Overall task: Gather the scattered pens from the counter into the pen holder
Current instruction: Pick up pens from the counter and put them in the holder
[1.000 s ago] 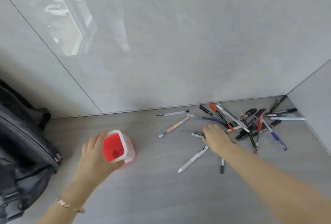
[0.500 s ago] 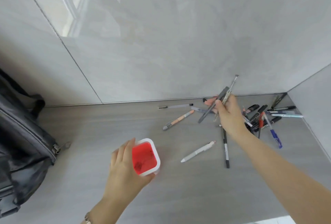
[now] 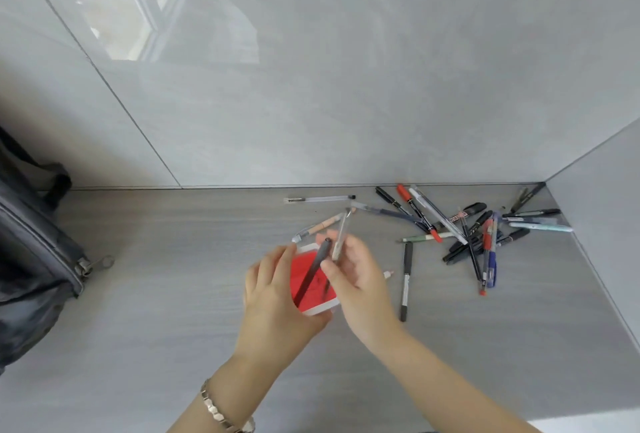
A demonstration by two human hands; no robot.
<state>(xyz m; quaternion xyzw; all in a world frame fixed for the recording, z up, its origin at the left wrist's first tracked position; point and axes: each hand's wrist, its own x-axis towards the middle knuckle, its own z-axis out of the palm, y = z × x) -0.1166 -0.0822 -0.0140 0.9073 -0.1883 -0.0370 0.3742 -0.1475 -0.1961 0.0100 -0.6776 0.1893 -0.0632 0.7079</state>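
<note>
The pen holder is a square cup, red inside with a white rim, standing mid-counter. My left hand wraps around its left side. My right hand is just right of it, shut on two pens: a dark grey pen whose lower end dips into the holder, and a clear pen pointing up and away. A pile of scattered pens lies at the back right corner. A black pen lies alone right of my hand. A peach pen lies behind the holder.
A dark bag with a zipper pull sits at the left edge of the grey counter. Grey tiled walls close the back and the right side. A clear pen lies along the back wall.
My right hand lifted two pens from the pile and carried them left over the holder. My left hand slid the holder rightwards toward the pens. The dark pen's tip now enters the holder.
</note>
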